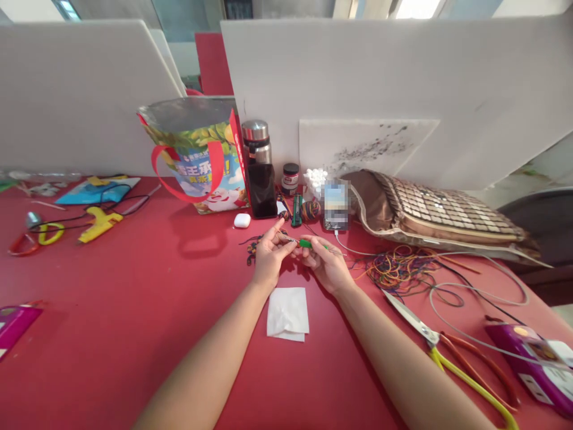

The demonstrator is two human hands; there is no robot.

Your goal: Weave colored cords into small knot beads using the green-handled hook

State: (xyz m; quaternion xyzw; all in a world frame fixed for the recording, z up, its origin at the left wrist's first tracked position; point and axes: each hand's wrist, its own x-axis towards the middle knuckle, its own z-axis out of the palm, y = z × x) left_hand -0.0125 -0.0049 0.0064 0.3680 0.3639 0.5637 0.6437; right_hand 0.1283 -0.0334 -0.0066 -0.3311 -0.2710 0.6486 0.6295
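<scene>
Left hand (270, 254) pinching the small cord work (286, 238), right hand (329, 263) fingers closed round a green-handled tool (308, 243), both just beyond the white tissue (287, 313). Bare red tabletop (134, 310) stretches off left.

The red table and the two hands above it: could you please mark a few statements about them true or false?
The folded white tissue lies between the person's forearms. True.
The yellow plastic glue gun lies right of the tangled multicoloured threads. False; it lies far to their left.
The right hand holds a green-handled tool. True.
The silver metal flask lies on its side. False; it stands upright.
The small white case sits left of the upright black phone. True.
</scene>
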